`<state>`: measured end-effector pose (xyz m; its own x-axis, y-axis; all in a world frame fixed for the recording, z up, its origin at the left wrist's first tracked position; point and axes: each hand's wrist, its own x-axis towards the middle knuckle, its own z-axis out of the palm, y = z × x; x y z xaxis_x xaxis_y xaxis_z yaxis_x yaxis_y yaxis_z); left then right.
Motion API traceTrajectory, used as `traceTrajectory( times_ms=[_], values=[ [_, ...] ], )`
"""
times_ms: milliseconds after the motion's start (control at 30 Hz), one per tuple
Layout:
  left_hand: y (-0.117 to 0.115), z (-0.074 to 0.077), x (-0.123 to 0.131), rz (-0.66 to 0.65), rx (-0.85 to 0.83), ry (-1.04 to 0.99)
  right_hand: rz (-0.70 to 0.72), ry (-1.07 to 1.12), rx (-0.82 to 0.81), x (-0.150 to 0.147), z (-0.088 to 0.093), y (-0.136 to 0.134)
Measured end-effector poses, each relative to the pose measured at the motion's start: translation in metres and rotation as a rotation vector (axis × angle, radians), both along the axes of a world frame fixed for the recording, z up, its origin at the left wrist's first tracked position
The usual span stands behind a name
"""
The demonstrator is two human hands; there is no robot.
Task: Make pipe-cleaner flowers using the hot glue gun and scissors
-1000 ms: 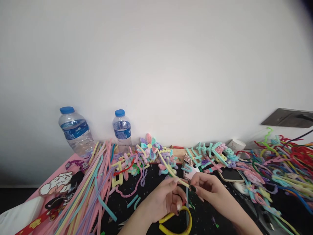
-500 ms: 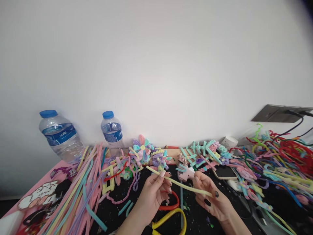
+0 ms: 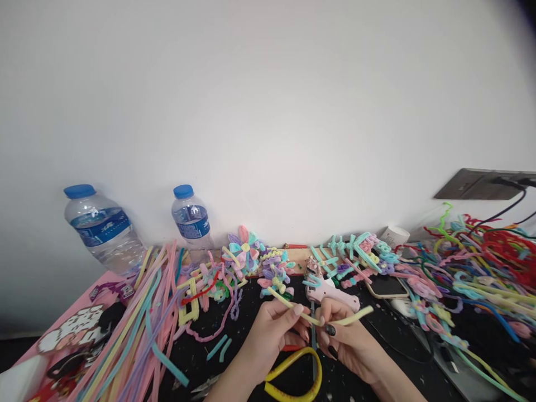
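Between my two hands runs a pale yellow pipe cleaner (image 3: pixel 350 319), bent slightly downward at its middle. My left hand (image 3: pixel 274 330) pinches it between thumb and fingers, and one end pokes out up and to the left. Close beside it, my right hand (image 3: pixel 344 336) grips the same pipe cleaner, its other end sticking out to the right. Below the hands lie pliers with yellow handles (image 3: pixel 317 374). A pink glue gun (image 3: pixel 330 291) rests just behind my fingers. Two short teal pieces (image 3: pixel 220 347) lie left of my left hand.
Loose pastel pipe cleaners (image 3: pixel 138 329) spread along the left. Two water bottles, a large one (image 3: pixel 104 229) and a smaller one (image 3: pixel 191 220), stand by the wall. A pipe-cleaner flower (image 3: pixel 245 249), a phone (image 3: pixel 387 286) and a tangled colourful heap (image 3: pixel 498 268) line the back and right.
My right hand has moved left along the pipe cleaner, close to my left hand. The pipe cleaner now bends in the middle, and more of the glue gun shows.
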<state>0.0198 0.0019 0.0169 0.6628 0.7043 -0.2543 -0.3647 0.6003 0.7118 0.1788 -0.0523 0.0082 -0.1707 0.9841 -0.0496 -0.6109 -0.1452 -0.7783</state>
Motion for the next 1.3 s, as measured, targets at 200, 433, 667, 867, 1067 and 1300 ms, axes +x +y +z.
traceTrajectory(
  times_ms=[200,433,667,867,1067,1300],
  values=[
    [0.0001,-0.0012,0.0007,0.096,0.046,0.023,0.019,-0.025,-0.034,0.0022,-0.0036,-0.0012],
    [-0.0030,-0.0070,0.0011,0.007,0.256,0.155,0.009,-0.001,-0.050,0.0048,-0.0032,0.0002],
    [-0.0020,-0.0026,-0.0004,0.144,0.204,0.137,0.048,-0.034,-0.093,0.0019,-0.0044,-0.0015],
    [-0.0015,0.0002,-0.0009,0.119,0.277,0.195,0.013,-0.072,-0.095,0.0026,-0.0043,-0.0003],
    [-0.0039,-0.0017,-0.0007,-0.012,0.397,0.276,-0.024,0.001,-0.064,0.0029,-0.0052,0.0026],
    [-0.0096,-0.0033,-0.0036,-0.339,0.317,0.233,-0.017,0.034,-0.047,-0.0007,-0.0015,0.0005]
  ],
)
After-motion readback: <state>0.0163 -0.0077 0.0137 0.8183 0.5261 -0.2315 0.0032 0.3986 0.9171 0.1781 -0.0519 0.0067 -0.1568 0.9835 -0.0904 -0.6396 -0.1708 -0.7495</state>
